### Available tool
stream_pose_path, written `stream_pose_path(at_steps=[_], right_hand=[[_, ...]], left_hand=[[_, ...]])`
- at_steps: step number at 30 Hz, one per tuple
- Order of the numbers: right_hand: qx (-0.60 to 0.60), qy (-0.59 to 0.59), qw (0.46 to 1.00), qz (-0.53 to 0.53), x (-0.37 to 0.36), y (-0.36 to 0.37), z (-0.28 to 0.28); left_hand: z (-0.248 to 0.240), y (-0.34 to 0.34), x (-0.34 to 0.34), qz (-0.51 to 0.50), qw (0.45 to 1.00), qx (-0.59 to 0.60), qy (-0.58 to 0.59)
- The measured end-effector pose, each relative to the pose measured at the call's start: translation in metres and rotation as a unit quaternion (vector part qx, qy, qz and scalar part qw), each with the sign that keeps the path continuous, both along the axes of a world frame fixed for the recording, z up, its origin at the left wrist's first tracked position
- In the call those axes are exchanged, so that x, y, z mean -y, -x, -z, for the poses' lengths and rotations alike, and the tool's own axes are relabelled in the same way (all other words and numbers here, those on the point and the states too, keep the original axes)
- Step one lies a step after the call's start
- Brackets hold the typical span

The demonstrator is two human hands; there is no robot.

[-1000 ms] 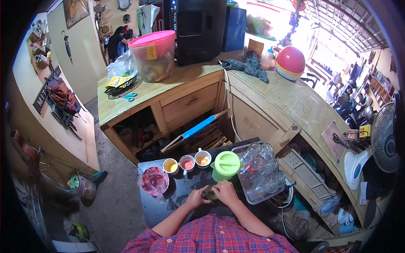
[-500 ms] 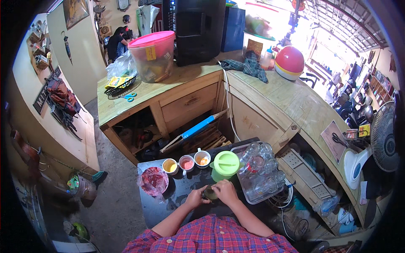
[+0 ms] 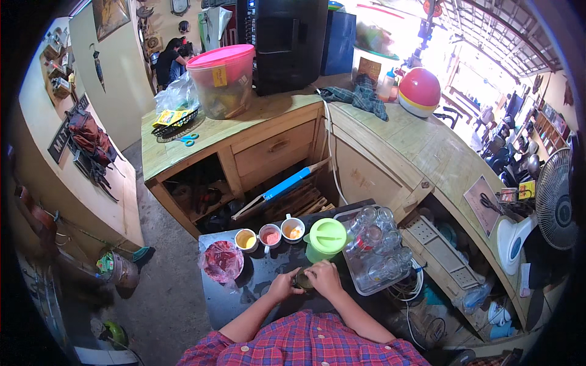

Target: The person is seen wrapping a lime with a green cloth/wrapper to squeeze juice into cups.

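Observation:
Between my two hands, low over the dark tabletop (image 3: 262,299), is a small round greenish glass (image 3: 302,280), partly covered by my fingers. My left hand (image 3: 283,285) is closed around its left side. My right hand (image 3: 325,278) grips it from the right, fingers curled over its rim. Just beyond my right hand stands a light green lidded pitcher (image 3: 328,236). Three white cups line up to its left: one with yellow contents (image 3: 246,240), one with pink (image 3: 270,236) and one with orange (image 3: 293,229).
At the table's left lies a bowl (image 3: 223,262) of red contents with plastic wrap. A clear tray (image 3: 369,288) with several upturned glasses (image 3: 381,235) sits at the right. A wooden counter (image 3: 287,113) wraps around beyond, carrying a pink-lidded bucket (image 3: 221,85) and a fan (image 3: 555,198).
My right hand has shifted very slightly over the glass. Otherwise the hands and the things on the table are where they were.

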State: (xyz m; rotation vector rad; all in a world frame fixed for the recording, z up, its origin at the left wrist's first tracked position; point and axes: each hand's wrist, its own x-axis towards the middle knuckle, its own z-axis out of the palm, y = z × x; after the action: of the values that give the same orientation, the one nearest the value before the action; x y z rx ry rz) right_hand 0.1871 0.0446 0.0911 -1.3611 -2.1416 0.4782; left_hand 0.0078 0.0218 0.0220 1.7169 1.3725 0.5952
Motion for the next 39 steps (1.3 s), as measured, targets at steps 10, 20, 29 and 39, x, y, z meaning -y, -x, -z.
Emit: stream_pose_path(at_steps=[10,20,29,39], right_hand=[[0.042,-0.007,0.999,0.022,0.0,0.002,-0.01],[0.07,0.029,0.997,-0.005,-0.004,-0.003,-0.002],[0.05,0.007,0.999,-0.008,-0.002,-0.004,-0.008],[0.089,-0.042,0.995,0.021,-0.001,0.0,-0.009]], left_hand=[[0.004,0.002,0.001,-0.003,1.0,-0.005,0.006],[0.011,0.001,-0.001,0.002,1.0,-0.007,-0.006],[-0.002,0.002,-0.001,0.005,0.999,0.017,0.045],[0.005,0.004,-0.001,-0.001,0.999,0.001,0.035]])
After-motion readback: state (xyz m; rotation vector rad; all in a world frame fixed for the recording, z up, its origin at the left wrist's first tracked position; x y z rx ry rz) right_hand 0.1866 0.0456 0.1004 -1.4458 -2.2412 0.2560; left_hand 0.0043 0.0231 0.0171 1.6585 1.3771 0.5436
